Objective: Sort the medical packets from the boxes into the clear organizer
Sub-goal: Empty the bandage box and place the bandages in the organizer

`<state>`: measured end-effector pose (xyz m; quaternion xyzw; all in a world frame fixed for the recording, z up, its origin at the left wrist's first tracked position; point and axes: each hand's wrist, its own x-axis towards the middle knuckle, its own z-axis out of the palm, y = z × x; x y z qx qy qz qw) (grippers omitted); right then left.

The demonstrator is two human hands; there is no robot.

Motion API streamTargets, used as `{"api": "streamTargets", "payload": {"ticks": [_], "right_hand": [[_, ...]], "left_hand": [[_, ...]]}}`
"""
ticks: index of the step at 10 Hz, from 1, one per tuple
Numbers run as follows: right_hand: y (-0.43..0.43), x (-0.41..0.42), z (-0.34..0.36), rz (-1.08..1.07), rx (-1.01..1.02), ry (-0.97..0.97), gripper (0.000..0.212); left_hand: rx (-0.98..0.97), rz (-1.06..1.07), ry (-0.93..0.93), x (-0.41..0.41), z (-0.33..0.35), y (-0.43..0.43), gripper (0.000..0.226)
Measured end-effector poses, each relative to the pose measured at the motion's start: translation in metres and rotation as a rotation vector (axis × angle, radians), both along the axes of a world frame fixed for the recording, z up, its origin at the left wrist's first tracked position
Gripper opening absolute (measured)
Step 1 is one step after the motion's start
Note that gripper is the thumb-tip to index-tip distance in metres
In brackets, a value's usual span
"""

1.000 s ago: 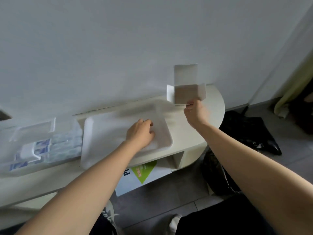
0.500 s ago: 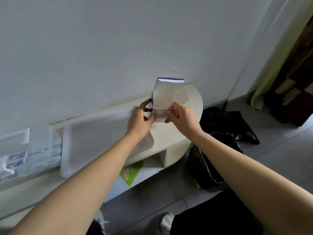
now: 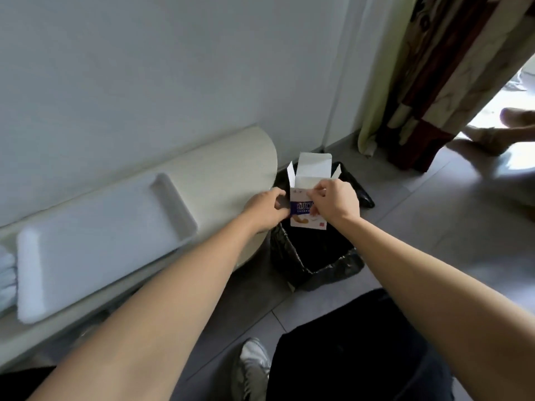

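A small white medical box (image 3: 307,195) with a blue band and its top flaps open hangs over a black-lined bin (image 3: 315,256) on the floor. My left hand (image 3: 267,208) grips its left side. My right hand (image 3: 335,204) pinches its front face and upper edge. What is inside the box cannot be seen. A sliver of the clear organizer with packets (image 3: 6,273) shows at the left edge of the low table (image 3: 231,169).
A white tray (image 3: 95,238) lies on the rounded cream table against the wall. A patterned curtain (image 3: 451,70) hangs at the right, with another person's feet (image 3: 498,131) beyond it. My shoe (image 3: 252,369) and dark trousers fill the bottom.
Both hands carried the open box off the table's right end to above the black bin. The view swung right, so the organizer slid almost out of frame.
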<state>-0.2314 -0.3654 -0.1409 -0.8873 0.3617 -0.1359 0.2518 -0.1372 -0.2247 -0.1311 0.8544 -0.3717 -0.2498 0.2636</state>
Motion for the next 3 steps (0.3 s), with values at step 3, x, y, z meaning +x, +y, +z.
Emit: {"api": "streamTargets", "payload": {"ticks": [3], "right_hand": [[0.025,0.004,-0.035,0.300,0.387,0.272,0.019]], "left_hand": [[-0.075,0.095,-0.048,0.000,-0.008,0.030,0.024]]}}
